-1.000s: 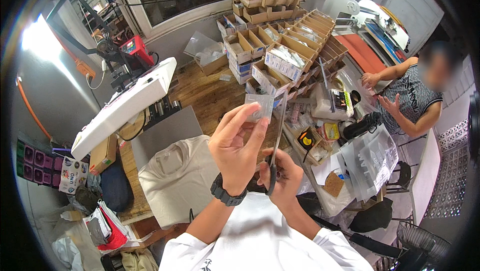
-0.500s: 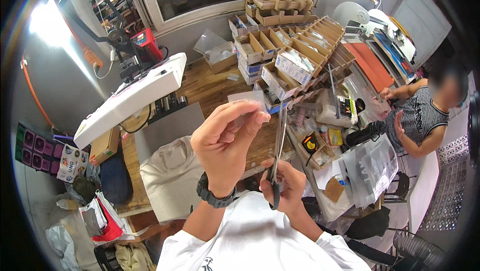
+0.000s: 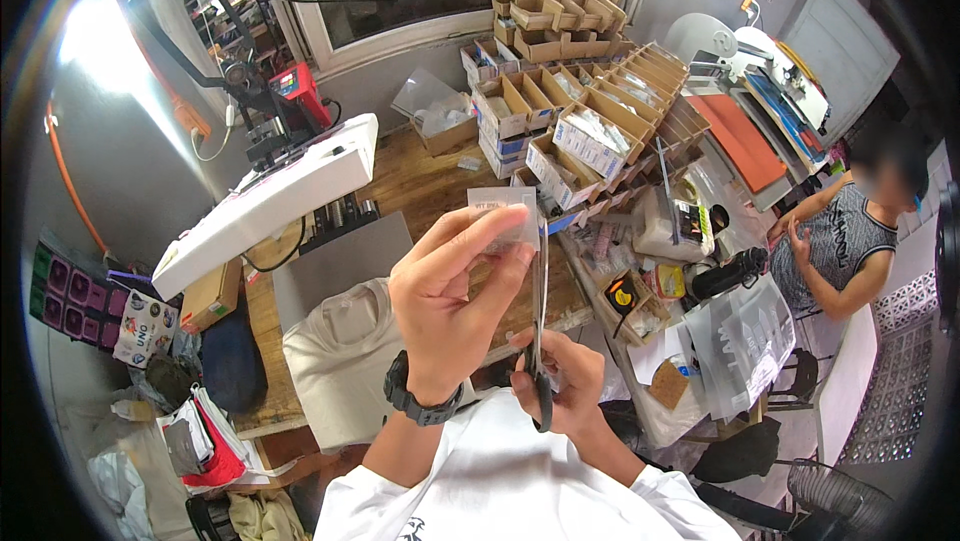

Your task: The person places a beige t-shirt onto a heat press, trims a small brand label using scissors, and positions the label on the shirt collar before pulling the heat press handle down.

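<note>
Between the thumb and fingers of my left hand is a small clear film piece with faint print on it. My right hand grips the black handles of a pair of scissors. The blades point up and stand along the right edge of the film. Whether they touch or cut it, I cannot tell. Below and left of my left hand, a beige shirt lies on the wooden table.
A heat press with a white upper plate stands at the left. Stacked cardboard bins fill the back. To the right are a tape measure, clear plastic sheets and another person in a grey sleeveless top.
The film has turned to face me more flatly. My right hand has brought the scissors left, closer to the film. The other person's hands have drawn together.
</note>
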### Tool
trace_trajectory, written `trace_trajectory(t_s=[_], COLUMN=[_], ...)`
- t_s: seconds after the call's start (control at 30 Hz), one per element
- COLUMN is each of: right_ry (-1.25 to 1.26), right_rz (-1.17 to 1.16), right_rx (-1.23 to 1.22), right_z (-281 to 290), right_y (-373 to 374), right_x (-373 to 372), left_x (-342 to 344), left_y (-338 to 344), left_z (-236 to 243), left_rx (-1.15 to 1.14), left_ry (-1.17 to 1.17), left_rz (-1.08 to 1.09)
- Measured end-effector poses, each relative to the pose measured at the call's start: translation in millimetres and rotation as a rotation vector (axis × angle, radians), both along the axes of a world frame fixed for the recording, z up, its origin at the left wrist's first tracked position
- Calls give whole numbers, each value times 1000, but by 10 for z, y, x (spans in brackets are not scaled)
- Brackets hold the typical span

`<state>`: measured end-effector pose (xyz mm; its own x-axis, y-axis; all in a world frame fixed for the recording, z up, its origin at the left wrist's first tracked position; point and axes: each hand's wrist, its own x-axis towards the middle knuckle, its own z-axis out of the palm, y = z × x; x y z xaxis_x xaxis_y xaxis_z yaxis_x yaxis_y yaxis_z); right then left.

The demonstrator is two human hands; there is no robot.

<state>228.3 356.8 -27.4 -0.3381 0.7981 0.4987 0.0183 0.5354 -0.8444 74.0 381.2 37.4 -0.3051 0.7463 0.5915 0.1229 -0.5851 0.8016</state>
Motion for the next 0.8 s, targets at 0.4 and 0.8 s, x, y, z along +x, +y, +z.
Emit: trace_trajectory(t_s=[0.4,0.8], right_ry=[-28,-66], right_rz=[-112,-100], right_rx=[99,50], right_z=[-29,3], right_y=[0,-7], right_x=[-24,-3], left_x=[-7,5], left_y=[-19,-19], left_z=[-19,-59], left_rx=[-57,-96], left_ry=[-3,11], left_rz=[-70,-68])
